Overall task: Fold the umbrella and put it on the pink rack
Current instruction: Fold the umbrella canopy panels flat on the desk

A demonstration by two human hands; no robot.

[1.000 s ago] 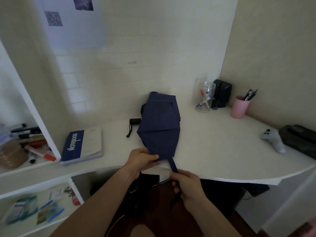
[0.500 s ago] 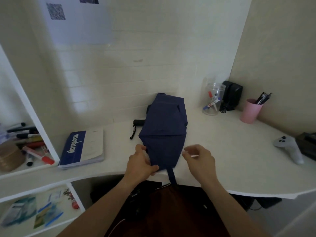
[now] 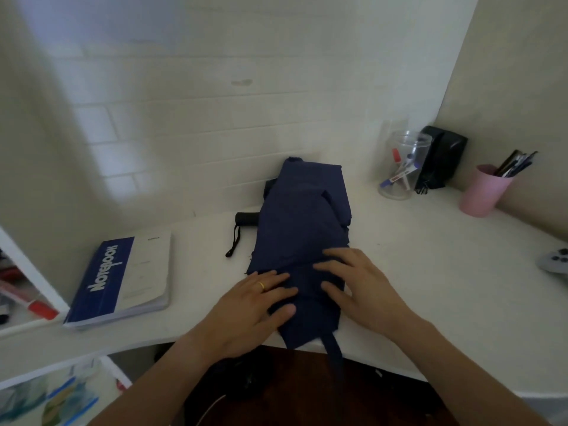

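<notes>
Both hands' straight fingers (image 3: 278,279) flat atop the navy umbrella (image 3: 302,229), left hand (image 3: 249,309) and right hand (image 3: 356,284).

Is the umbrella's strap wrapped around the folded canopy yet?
No: the strap hangs loose over the desk edge while left hand and right hand press flat on the umbrella.

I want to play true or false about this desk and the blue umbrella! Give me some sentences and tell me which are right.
1. Both hands, left hand and right hand, lie flat on the umbrella. True.
2. The umbrella is red. False: it is dark blue.
3. The notebook lies left of the umbrella. True.
4. The pink cup is empty. False: pens stand in it.
5. The umbrella's strap hangs over the desk edge. True.
</notes>
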